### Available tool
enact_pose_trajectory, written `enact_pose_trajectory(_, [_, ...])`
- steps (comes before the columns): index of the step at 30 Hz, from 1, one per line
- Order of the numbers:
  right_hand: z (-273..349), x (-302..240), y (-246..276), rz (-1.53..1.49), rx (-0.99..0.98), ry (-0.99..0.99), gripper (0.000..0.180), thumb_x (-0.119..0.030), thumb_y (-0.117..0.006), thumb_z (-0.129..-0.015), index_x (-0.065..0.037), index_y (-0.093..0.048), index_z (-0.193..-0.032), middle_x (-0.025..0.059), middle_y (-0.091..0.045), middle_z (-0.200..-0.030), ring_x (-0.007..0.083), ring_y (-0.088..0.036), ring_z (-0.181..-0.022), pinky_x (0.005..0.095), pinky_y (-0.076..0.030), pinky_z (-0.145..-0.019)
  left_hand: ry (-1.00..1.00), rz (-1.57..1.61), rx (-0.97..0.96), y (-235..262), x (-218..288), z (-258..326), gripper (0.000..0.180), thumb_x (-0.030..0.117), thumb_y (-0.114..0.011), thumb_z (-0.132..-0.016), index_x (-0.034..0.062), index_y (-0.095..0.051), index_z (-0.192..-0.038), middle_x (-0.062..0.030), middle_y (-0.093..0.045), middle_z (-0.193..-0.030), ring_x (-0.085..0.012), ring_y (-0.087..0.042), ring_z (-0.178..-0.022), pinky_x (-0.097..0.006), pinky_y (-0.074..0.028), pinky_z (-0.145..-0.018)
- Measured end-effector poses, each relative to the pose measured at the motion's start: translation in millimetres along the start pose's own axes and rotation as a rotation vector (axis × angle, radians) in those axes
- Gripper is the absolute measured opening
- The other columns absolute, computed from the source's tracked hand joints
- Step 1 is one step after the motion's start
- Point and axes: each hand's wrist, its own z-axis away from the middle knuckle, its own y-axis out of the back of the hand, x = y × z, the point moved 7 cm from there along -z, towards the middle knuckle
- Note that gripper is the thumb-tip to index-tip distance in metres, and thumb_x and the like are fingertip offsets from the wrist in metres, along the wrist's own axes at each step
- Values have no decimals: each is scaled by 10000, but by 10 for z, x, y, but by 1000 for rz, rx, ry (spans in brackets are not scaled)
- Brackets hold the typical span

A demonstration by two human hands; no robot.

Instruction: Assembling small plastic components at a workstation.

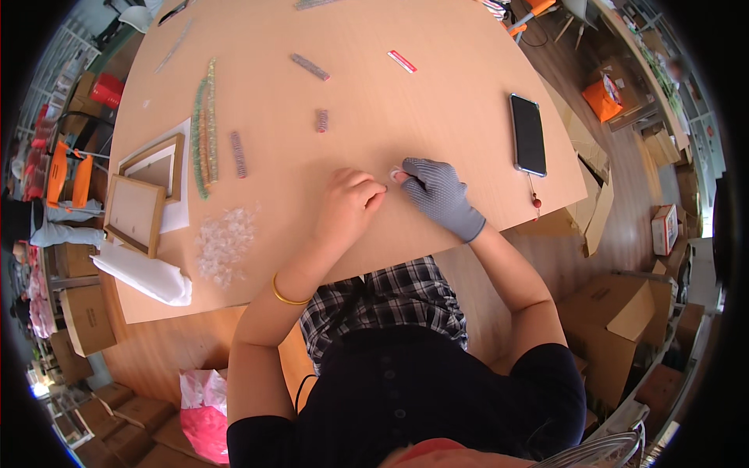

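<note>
Both my hands meet mid-table: left hand (349, 204) curled, gloved right hand (437, 191) pinching a tiny clear bead (395, 171) between them. I judge it light, hard, slippery; best gripped by fingertips at its sides.

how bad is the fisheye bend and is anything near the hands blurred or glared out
Head view: strong bend, the table edges curve toward the black rim. Light is even and soft, with no harsh glare. The left hand and gloved right hand are fairly sharp; the tiny piece between them is too small to make out.
</note>
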Motion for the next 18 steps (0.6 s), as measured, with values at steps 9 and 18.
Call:
enact_pose_trajectory(9, [14, -67, -83, 84, 68, 67, 180, -194, -647, -945, -61, -633, -824, 170, -616, -718, 360, -629, -652, 419, -482, -571, -9, -14, -34, -40, -32, 11, 94, 46, -777, -734, 53, -694, -779, -57, -669, -809, -270, -628, -810, -416, -498, -837])
enact_pose_trajectory(18, [-14, -87, -90, 61, 81, 52, 150, -140, -663, -914, -57, -630, -793, 162, -618, -716, 358, -625, -644, 403, -488, -567, 12, -9, -69, -42, -45, 11, 100, 57, -774, -745, 60, -685, -789, -53, -676, -821, -266, -636, -832, -413, -499, -843])
